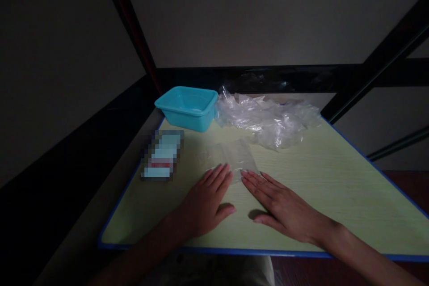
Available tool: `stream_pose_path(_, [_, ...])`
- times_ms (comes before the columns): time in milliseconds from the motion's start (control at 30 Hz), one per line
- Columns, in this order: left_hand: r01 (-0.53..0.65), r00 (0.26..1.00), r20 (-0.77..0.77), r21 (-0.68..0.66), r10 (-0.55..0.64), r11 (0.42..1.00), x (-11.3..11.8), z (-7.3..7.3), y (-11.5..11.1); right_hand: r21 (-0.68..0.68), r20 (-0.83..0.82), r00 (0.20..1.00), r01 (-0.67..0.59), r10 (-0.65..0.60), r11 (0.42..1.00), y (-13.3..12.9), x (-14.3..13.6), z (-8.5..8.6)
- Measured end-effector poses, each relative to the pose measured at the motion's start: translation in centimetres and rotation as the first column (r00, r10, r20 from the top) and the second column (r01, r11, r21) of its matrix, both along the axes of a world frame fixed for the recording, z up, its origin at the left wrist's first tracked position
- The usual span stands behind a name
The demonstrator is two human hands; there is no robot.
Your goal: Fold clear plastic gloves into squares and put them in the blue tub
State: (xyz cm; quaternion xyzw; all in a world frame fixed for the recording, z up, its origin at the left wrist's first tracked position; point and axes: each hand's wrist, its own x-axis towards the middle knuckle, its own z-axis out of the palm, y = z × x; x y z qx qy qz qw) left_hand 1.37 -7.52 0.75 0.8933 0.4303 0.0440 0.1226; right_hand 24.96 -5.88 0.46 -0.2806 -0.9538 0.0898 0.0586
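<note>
A clear plastic bag [231,154] lies flat on the table in front of me. My left hand [209,201] rests palm down, its fingertips on the near left edge of the bag and its thumb stretched to the right. From the other side my right hand [278,203] lies flat too, fingertips touching the bag's near right edge. Both hands have their fingers extended and grip nothing. Behind the bag, a heap of crumpled clear plastic bags [268,118] spreads along the far side of the table.
A turquoise plastic basin [187,118] stands at the far left corner. Nearer, a pixelated phone-like object [163,155] lies by the left edge. The pale wood-grain table [335,187] has blue edging, and a wall [251,18] rises behind it.
</note>
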Motion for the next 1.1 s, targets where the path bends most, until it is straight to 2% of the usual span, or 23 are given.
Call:
stream_pose_path(167, [-0.002,1.0,0.007,0.031,0.001,1.0,-0.1,0.0,-0.4,0.039,-0.056,0.998,0.001,0.001,0.999,0.0,0.2,0.2])
stream_pose_path(367, [-0.003,0.998,-0.062,-0.02,0.002,1.0,-0.9,0.3,0.2,0.108,-0.097,0.994,0.059,-0.048,0.992,0.5,1.6,0.7])
stream_pose_path(500, [0.105,0.988,-0.106,-0.044,-0.109,0.994,-2.4,1.3,1.8,0.066,-0.111,0.989,0.105,-0.097,0.992,1.2,2.3,1.3])
stream_pose_path(600, [0.126,0.987,-0.096,0.008,-0.125,0.992,-2.9,2.2,2.5,0.008,-0.126,0.978,0.166,-0.163,0.986,2.0,2.2,1.7])
stream_pose_path(733, [0.175,0.984,-0.052,0.081,-0.171,0.981,-1.2,2.6,2.6,-0.028,-0.16,0.968,0.189,-0.191,0.982,3.1,1.5,1.4])
stream_pose_path(900, [0.297,0.955,-0.01,0.098,-0.298,0.95,1.8,1.3,2.9,-0.028,-0.258,0.939,0.226,-0.226,0.974,3.5,1.3,0.2])
stream_pose_path(1100, [0.233,0.972,-0.033,0.056,-0.232,0.971,2.8,0.2,3.0,-0.005,-0.314,0.92,0.244,-0.233,0.97,3.4,1.4,-0.2])
